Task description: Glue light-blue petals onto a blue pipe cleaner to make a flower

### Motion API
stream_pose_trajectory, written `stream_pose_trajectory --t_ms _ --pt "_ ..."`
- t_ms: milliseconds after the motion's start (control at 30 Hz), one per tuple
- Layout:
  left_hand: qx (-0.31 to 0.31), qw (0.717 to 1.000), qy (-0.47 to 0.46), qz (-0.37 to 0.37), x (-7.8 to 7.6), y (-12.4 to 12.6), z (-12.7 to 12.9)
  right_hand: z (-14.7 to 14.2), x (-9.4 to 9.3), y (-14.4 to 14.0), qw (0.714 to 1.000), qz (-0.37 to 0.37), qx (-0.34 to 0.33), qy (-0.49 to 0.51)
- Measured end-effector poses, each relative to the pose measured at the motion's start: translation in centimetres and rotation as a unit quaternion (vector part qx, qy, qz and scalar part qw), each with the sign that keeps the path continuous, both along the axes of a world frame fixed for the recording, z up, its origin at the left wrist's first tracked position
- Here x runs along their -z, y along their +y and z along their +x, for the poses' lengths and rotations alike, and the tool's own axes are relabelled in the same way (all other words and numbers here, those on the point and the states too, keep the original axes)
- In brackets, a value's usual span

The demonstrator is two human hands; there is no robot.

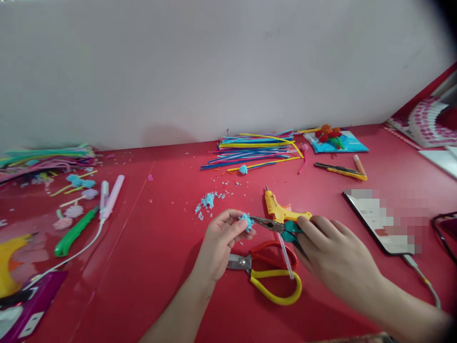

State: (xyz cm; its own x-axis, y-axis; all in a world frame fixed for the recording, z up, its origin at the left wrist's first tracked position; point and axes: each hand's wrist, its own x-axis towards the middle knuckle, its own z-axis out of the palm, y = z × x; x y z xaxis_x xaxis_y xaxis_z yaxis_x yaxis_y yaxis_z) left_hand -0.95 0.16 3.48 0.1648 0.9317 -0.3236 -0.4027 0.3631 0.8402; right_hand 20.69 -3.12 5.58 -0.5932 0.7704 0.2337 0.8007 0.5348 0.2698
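Note:
Between the thumb and fingers of my left hand (224,240) is a small light-blue fuzzy pipe-cleaner flower (246,222). My right hand (333,247) grips the teal handles of needle-nose pliers (273,225), whose tips touch the flower's right side. Whether the jaws pinch it I cannot tell. Below the hands lie scissors (276,300) with one red and one yellow handle. Just beyond the pliers rests a yellow glue gun (282,209), a clear glue stick (286,259) near it. Light-blue fuzz clippings (208,200) are scattered left of the flower.
Pipe cleaners (257,147) lie along the wall, a blue fuzzy ball (243,169) before them. Tweezers (339,169) and a phone (378,221) sit to the right. On the left are a green-handled tool (76,232), a pink corded device (114,195) and a purple power strip (46,300).

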Motion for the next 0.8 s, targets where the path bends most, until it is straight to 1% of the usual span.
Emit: stream_pose_trajectory --t_ms 100,200,300,533,800 --pt "0.001 1.0 0.005 0.008 -0.02 0.08 0.0 -0.01 -0.17 0.35 0.997 -0.017 0.013 0.073" --pt "-0.013 1.0 0.014 0.022 0.09 0.26 0.01 0.11 -0.28 0.4 0.988 -0.051 0.014 0.143" --pt "-0.023 0.999 0.022 0.029 0.12 0.36 -0.02 0.39 -0.33 0.21 0.982 -0.071 0.003 0.175" --pt "-0.008 0.999 0.039 0.023 0.13 0.26 -0.14 0.95 -0.27 0.29 0.988 -0.058 -0.017 0.141" --pt "0.002 0.999 0.048 0.021 0.52 0.15 -0.27 0.81 -0.22 0.37 0.992 -0.041 -0.031 0.117"
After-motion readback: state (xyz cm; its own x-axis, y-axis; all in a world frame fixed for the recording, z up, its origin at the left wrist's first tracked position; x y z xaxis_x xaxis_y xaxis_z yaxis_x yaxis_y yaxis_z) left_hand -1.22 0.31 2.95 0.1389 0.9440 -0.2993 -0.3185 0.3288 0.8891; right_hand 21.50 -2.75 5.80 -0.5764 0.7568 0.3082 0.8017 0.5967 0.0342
